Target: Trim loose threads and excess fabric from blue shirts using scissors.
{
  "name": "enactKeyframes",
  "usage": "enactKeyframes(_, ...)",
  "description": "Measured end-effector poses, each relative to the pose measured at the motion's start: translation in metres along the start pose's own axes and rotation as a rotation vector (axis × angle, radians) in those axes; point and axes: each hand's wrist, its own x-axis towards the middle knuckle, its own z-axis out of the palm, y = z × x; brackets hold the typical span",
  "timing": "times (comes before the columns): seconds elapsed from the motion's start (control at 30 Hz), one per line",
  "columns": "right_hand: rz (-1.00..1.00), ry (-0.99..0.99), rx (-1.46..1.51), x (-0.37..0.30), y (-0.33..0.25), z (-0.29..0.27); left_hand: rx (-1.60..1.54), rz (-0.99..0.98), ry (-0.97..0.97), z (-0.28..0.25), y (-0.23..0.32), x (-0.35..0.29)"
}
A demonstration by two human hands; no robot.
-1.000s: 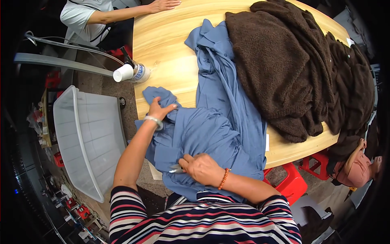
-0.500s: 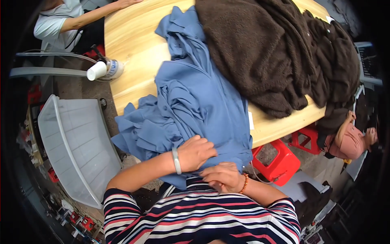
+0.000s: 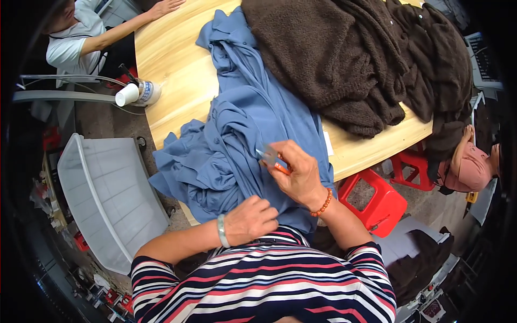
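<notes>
My right hand (image 3: 302,176) is raised over the blue shirt (image 3: 285,121), closed around small thread snips (image 3: 269,156) with orange handles and short metal blades. The blades point up and left, above the cloth. Close to my waist, my left hand (image 3: 250,219) has its fingers curled in at the shirt's near edge; the cloth under the fingers is mostly hidden. The shirt lies rumpled along the table, with buttons showing in its folds, and its near end hangs over the edge.
A dark brown fleece pile (image 3: 328,59) covers the far right of the wooden table (image 3: 183,81). A white paper cup (image 3: 127,95) sits at its left edge. Left stands a grey bin (image 3: 110,194); right, red stools (image 3: 377,207). Other people are at far left and right.
My right hand has lifted from my waist up over the shirt, and the snips now show in it. My left hand has shifted slightly down, toward my body.
</notes>
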Motion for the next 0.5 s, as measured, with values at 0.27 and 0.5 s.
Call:
enactKeyframes(0.27, -0.221, -0.098, 0.049, 0.104, 0.011, 0.038, -0.356, 0.060, -0.064, 0.029, 0.015, 0.016)
enactKeyframes(0.5, 0.044, -0.336, 0.291, 0.116, 0.062, 0.063, -0.480, -0.299, 0.148, 0.034, -0.006, -0.005)
